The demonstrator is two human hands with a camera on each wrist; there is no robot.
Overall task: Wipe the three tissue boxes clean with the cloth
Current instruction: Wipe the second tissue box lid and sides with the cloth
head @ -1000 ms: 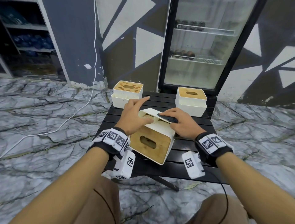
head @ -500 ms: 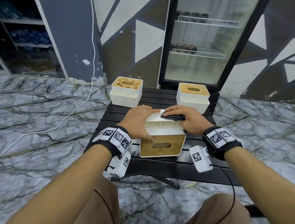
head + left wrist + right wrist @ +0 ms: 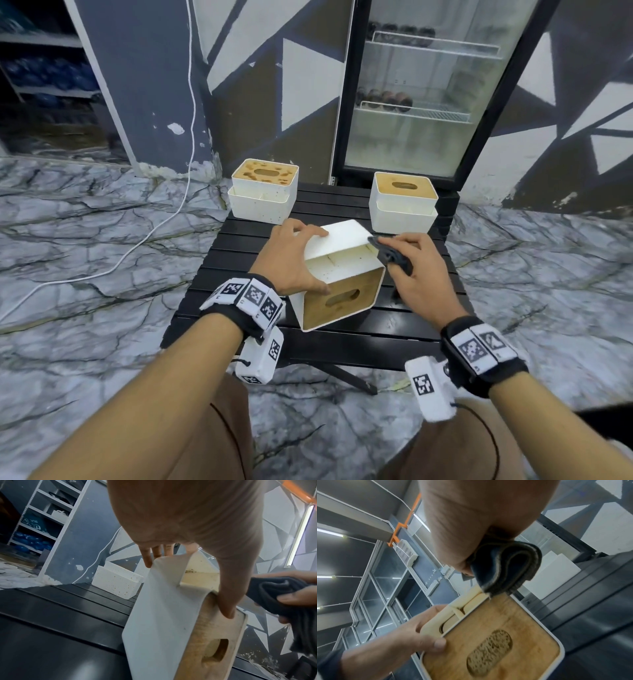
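A white tissue box (image 3: pixel 342 270) with a wooden slotted lid (image 3: pixel 340 301) lies tipped on its side on the black slatted table (image 3: pixel 239 253), lid facing me. My left hand (image 3: pixel 291 260) grips its left side, thumb on the lid edge (image 3: pixel 226 609). My right hand (image 3: pixel 414 270) holds a folded dark cloth (image 3: pixel 390 255) against the box's right upper edge; the cloth (image 3: pixel 506 569) touches the corner by the lid (image 3: pixel 498 639). Two more white boxes stand upright at the back: a speckled, stained one (image 3: pixel 262 193) on the left and one (image 3: pixel 404 202) on the right.
A glass-door fridge (image 3: pixel 428 85) stands right behind the table. A white cable (image 3: pixel 144 236) runs across the marble floor on the left. Shelving (image 3: pixel 44 68) with blue packs is at far left. The table's front edge is near my knees.
The box has been turned, its lid now angled toward the lower right. My right hand with the cloth slid from the top face to the box's right edge.
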